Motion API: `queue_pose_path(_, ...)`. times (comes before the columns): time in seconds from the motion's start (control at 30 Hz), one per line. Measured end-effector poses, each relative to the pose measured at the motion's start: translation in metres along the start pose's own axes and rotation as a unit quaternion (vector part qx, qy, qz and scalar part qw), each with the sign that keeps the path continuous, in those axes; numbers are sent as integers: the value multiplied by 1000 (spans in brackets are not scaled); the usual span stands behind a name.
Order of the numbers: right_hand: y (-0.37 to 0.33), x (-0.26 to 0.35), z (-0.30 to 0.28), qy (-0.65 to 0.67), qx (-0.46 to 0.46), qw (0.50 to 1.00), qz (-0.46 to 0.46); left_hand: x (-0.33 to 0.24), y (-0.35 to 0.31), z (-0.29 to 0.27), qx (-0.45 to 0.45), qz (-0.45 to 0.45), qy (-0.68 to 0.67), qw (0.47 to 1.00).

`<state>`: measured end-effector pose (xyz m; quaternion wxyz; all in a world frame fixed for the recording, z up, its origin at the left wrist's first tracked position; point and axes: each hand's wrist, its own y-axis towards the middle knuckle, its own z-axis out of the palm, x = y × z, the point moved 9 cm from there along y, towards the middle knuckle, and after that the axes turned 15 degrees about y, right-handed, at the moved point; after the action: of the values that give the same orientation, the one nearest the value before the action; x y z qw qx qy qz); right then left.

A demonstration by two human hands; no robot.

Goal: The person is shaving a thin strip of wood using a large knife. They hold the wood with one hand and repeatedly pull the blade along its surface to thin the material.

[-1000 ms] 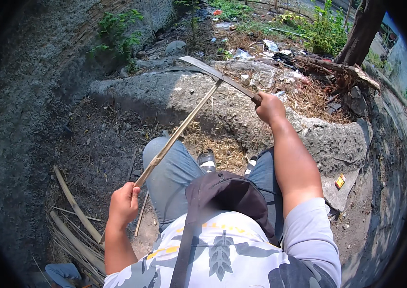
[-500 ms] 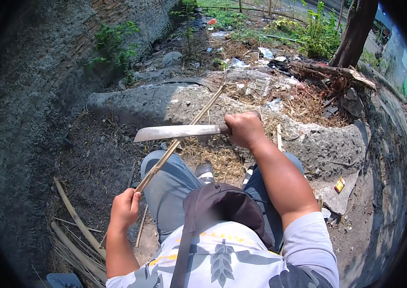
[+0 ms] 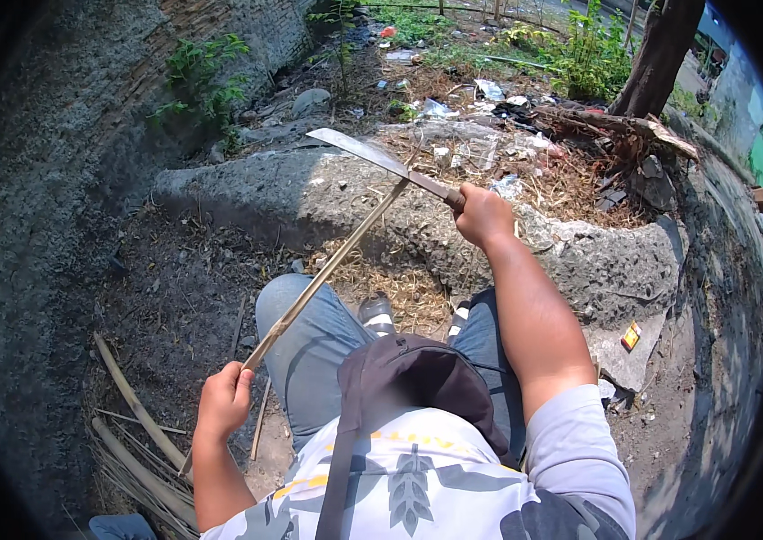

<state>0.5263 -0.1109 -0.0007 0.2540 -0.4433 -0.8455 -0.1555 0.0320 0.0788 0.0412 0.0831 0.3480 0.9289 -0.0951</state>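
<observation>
— Above the seated person's knees, what do the hands hold?
— Left hand [image 3: 224,402] is clenched round the lower end of a thin bamboo strip [image 3: 332,265], which slants up toward the concrete slab [image 3: 246,184]. Right hand [image 3: 482,214] grasps the handle of a machete [image 3: 381,159].
— Where's the blade against the strip?
— Crossing its upper end, touching it, over the slab. More strips [image 3: 134,409] lie beside the left hand.

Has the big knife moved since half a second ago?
Yes. The knife in the right hand has swung up and away, its blade now over the far edge of the concrete slab.
</observation>
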Motion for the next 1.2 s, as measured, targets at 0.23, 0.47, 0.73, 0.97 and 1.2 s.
queue_pose_path(0.23,2,6,-4,-8,-61,998,-33,4,1,11,19,-6,-51,998)
queue_pose_path(0.47,-5,18,-21,-56,-259,947,-183,22,-2,29,21,5,-82,996)
queue_pose_path(0.73,-16,31,-22,43,-203,952,-225,23,-11,49,66,6,-173,983)
queue_pose_path(0.97,-5,35,-21,-26,-163,944,-285,22,-7,35,15,45,-176,983)
queue_pose_path(1.2,8,-9,-6,-31,-23,999,21,15,1,-9,7,44,-45,998)
